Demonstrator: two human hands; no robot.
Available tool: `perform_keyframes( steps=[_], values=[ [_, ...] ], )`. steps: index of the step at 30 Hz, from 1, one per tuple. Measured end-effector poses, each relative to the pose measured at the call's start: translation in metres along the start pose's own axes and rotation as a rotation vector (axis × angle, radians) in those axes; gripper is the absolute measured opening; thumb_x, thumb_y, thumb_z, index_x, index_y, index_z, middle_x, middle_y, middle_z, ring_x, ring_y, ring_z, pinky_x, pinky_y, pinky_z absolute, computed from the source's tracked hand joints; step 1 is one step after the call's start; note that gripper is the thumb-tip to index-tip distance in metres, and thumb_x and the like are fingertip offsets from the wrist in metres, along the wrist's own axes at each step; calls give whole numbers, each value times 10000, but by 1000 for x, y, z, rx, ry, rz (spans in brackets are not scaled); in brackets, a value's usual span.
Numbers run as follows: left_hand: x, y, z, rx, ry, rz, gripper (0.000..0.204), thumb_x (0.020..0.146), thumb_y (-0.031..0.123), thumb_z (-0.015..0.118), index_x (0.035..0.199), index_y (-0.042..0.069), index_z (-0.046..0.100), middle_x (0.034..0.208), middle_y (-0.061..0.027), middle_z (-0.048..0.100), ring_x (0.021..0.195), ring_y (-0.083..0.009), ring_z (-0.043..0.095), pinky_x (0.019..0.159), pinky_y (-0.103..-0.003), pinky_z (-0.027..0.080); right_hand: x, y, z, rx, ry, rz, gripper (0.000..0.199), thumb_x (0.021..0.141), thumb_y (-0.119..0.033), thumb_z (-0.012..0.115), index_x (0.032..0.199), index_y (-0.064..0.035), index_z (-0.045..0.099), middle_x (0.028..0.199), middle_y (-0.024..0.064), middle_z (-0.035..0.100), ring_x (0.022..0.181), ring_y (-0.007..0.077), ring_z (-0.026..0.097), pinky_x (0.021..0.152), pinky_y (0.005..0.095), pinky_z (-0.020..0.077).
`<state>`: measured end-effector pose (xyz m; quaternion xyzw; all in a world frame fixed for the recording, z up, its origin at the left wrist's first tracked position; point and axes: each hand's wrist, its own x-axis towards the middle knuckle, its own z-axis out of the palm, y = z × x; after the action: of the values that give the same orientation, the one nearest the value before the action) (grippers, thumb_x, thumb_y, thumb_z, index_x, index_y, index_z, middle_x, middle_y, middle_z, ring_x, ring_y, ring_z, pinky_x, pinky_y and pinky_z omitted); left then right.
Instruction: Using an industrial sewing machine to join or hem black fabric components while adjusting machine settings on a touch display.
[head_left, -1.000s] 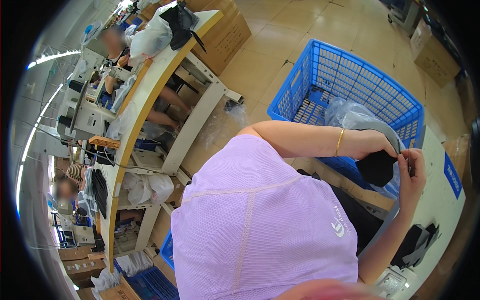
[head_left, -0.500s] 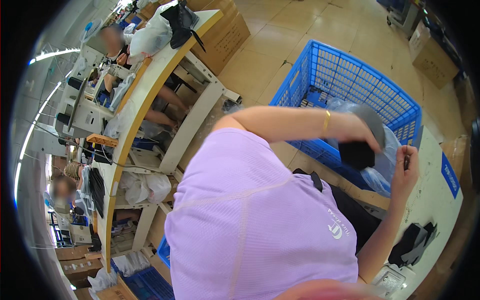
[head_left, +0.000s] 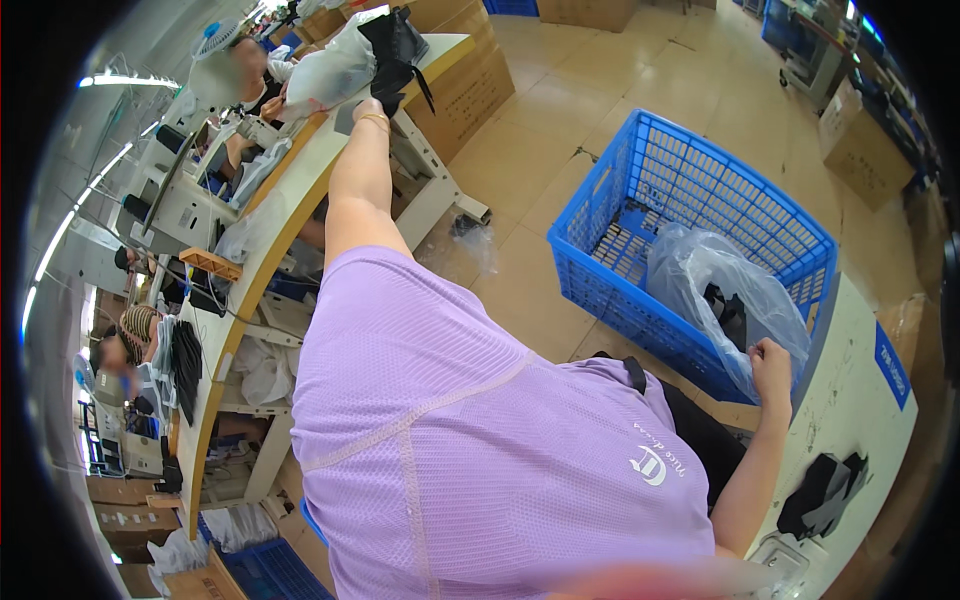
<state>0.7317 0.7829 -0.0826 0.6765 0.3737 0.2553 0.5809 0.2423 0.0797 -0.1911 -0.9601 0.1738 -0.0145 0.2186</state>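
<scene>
My left hand [head_left: 371, 110], a band at its wrist, reaches to the edge of the long table on the left. Its fingers are closed on a grey flat piece [head_left: 346, 117], only partly visible. Just beyond lie black limp pieces [head_left: 394, 50] against a filled white plastic bag [head_left: 335, 62]. My right hand [head_left: 770, 366] is closed at the rim of a clear plastic bag [head_left: 690, 262], which sits in a blue plastic basket [head_left: 640, 290]. Dark pieces [head_left: 728, 312] show inside the bag's mouth.
A white worktable [head_left: 850, 400] at the right bears black and grey flat pieces [head_left: 825, 490]. Cardboard boxes [head_left: 465, 105] stand beyond the long table [head_left: 300, 165]. People [head_left: 262, 95] sit at sewing machines [head_left: 190, 215] on the left. A crumpled plastic bag [head_left: 476, 238] lies on the floor.
My left hand has swung from the basket far left to the long table, carrying a grey and black piece. My right hand has moved slightly down and left, onto the bag's rim.
</scene>
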Motion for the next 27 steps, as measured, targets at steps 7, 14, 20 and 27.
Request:
perform_keyframes(
  steps=[7,14,20,27],
  values=[
    [-26,23,-31,60,51,-41,417,943,263,484,1186,-54,604,1257,-196,613,1189,-280,584,984,-357,447,0,11,2,-23,11,-5,193,832,-162,665,847,30,650,821,244,651,819,421,631,718,452,481],
    [-24,16,-21,75,40,-21,441,946,282,489,1204,-62,588,1279,-198,596,1197,-284,577,993,-354,441,1,16,3,-12,43,-6,167,817,-125,663,837,41,666,769,235,658,742,380,659,665,411,484],
    [-24,15,-18,84,35,-6,463,948,298,494,1219,-69,574,1297,-200,583,1204,-287,572,1000,-351,436,1,19,4,-23,52,-34,174,818,-134,670,835,39,668,756,227,657,728,373,657,660,409,484],
    [-19,13,-14,93,29,-1,491,950,317,499,1237,-77,557,1319,-202,566,1211,-291,565,1009,-348,430,2,22,6,-44,39,-10,184,813,-144,677,823,40,669,758,226,661,733,365,665,662,407,492]
  ],
)
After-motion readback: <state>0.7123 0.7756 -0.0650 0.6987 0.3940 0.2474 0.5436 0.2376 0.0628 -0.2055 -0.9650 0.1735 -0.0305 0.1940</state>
